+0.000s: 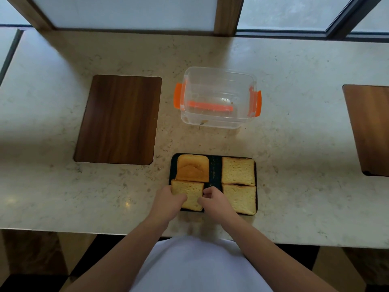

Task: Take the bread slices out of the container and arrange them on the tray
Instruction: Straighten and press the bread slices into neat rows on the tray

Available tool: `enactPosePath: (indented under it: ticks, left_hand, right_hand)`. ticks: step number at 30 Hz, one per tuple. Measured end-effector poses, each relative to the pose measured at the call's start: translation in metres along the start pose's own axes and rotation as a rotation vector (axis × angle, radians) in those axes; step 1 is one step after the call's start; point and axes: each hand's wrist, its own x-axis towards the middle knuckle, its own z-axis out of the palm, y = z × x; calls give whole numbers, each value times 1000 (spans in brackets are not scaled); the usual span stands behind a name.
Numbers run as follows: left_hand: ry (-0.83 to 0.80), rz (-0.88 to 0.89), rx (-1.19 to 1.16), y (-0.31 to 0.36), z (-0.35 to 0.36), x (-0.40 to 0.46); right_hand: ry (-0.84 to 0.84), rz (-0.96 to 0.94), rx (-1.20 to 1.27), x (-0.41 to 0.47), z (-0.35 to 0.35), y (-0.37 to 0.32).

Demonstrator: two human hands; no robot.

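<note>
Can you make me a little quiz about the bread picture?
1. How many bread slices lie on the black tray?
2. True or false: the clear container holds bread.
3. Which slice do both hands touch? A) the near-left slice B) the far-right slice C) the crust-side-up slice

Key:
1. Four.
2. False; only crumbs and orange parts show inside.
3. A; the left hand is on its left edge, the right hand on its right edge.

Clear glossy plastic container point(219, 98), polished marble counter point(294, 144), matt wooden board point(117, 120)
</note>
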Motion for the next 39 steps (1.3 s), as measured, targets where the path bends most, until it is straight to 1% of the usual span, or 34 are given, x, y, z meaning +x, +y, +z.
enactPosePath:
  ticks: [2, 7, 13, 17, 21, 25, 28, 35, 37, 39]
  left_hand:
    - [36, -42, 5, 1, 3, 5]
    - [28, -128, 24, 0, 6, 15]
    - [-11, -142, 44, 5, 11, 11]
    - [12, -78, 85, 5, 14, 7]
    - [125, 59, 181, 7, 13, 11]
    - [81, 46, 144, 19, 15, 21]
    - [89, 31, 137, 26, 15, 26]
    - [43, 18, 134, 26, 13, 26]
    - [119, 69, 190, 28, 16, 23]
    - [214, 210, 302, 33, 23, 14]
  right_hand:
    - [-1, -4, -3, 0, 0, 0]
    - [5, -8, -8, 0, -3, 3]
    - [31, -31, -37, 0, -9, 8]
    - [31, -42, -43, 2, -8, 10]
    - [78, -71, -39, 6, -13, 7]
    - [76, -74, -37, 18, -20, -12]
    - [74, -57, -62, 23, -19, -21]
    - [80, -52, -69, 24, -18, -18]
    - [98, -66, -58, 21, -23, -15]
    - [174, -94, -50, 18, -36, -10]
